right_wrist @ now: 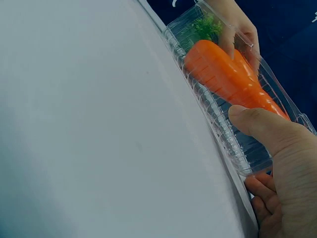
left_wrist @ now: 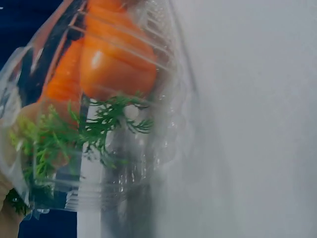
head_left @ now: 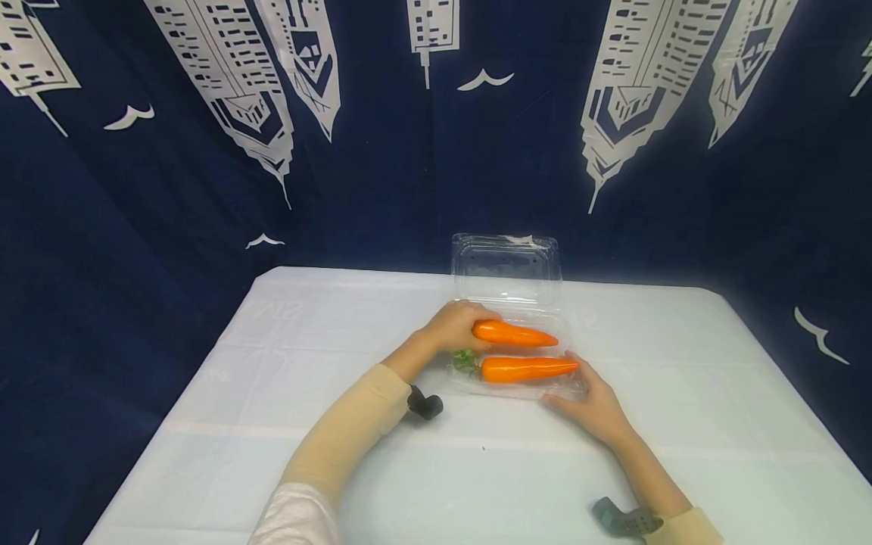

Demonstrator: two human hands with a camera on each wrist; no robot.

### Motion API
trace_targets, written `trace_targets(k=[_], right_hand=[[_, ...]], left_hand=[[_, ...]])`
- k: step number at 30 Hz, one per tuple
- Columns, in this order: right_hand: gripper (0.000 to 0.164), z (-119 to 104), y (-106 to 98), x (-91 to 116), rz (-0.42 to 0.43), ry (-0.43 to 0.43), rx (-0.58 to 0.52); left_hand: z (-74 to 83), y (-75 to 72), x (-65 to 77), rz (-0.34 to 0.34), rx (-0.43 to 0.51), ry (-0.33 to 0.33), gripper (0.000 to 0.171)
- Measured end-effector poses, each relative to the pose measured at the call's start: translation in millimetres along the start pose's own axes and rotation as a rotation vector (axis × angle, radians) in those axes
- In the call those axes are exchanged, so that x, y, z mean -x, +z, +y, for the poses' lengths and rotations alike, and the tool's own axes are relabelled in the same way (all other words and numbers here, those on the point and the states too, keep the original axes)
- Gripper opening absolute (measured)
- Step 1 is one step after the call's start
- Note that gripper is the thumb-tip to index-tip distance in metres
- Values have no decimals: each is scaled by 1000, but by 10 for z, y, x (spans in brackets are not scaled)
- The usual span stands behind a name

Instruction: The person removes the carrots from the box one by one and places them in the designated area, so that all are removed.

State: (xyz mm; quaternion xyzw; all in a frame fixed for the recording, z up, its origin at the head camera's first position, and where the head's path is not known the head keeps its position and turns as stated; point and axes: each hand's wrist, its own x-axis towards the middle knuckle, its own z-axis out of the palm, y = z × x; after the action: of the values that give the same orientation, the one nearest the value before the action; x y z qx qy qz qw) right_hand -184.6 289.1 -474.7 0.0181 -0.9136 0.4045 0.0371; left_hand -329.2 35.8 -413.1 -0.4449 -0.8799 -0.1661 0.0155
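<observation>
Two orange carrots lie side by side in a clear plastic clamshell box [head_left: 500, 390], whose lid [head_left: 506, 265] stands raised at the back. My left hand [head_left: 456, 324] reaches over the box's left side and grips the thick end of the far carrot [head_left: 515, 334]. In front of it lies the near carrot [head_left: 527, 369], its green leafy top [head_left: 465, 361] pointing left. At the box's right front corner, my right hand [head_left: 596, 405] holds the wall. The right wrist view has its thumb [right_wrist: 262, 124] over the rim, with the other fingers low outside.
A white cloth covers the table [head_left: 272, 446], and the box sits toward its back edge. Behind hangs a dark blue curtain [head_left: 436, 166] with white building prints. Dark wrist devices [head_left: 425, 403] are strapped to both arms.
</observation>
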Motion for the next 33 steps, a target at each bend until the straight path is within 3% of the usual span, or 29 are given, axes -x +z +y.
trace_targets(k=[14,23,33], right_hand=[[94,-3,35,-14,-16,24,-10],[95,30,44,-24,-3,17,9],[93,45,36,-25,4,7,5]], left_hand=[[-61,-132,149,221,187,-109,53],[-93,-233,269,313,335,-186,50],[-137,-229,446,415,386,-227,48]])
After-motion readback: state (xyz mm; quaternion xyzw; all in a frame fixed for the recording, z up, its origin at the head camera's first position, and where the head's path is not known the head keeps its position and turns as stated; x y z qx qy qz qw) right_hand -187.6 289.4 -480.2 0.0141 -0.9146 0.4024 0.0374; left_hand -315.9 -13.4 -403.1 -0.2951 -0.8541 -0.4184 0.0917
